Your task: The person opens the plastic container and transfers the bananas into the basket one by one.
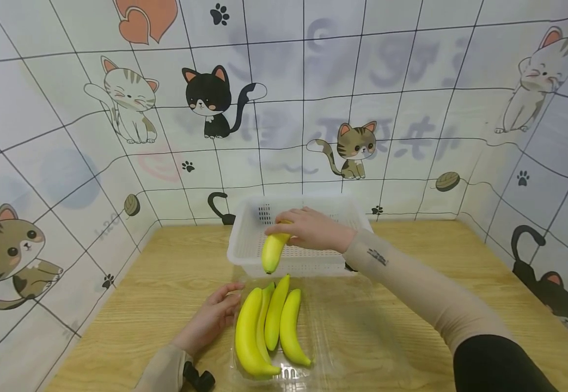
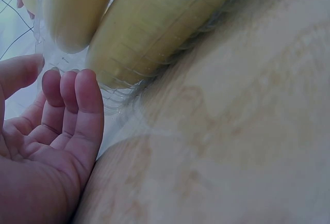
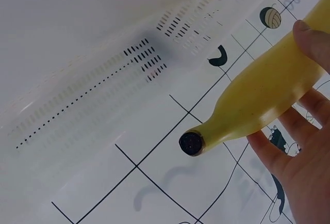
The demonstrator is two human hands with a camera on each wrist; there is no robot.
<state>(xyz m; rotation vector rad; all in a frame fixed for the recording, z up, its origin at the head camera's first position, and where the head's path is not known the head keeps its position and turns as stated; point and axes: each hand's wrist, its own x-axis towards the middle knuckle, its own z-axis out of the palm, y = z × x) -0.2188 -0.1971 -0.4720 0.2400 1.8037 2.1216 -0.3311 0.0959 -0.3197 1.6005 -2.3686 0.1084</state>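
My right hand (image 1: 310, 228) grips a yellow banana (image 1: 273, 253) over the front of a white perforated basket (image 1: 238, 267). In the right wrist view the thumb lies on one side of the banana and fingers on the other, its dark-tipped stem pointing out past the hand. On the table, several more bananas (image 1: 250, 332) lie side by side in a clear plastic tray (image 1: 319, 343). My left hand (image 1: 215, 313) rests at that tray's far left corner, fingers loosely bent. Thumb and fingertips are right at the tray's edge in the left wrist view.
The basket stands at the back of the wooden table (image 1: 166, 288), against a wall covering (image 1: 284, 120) printed with cats and grid lines. A clear plastic sheet or lid (image 1: 362, 326) extends right from the tray. Walls enclose the table left and right.
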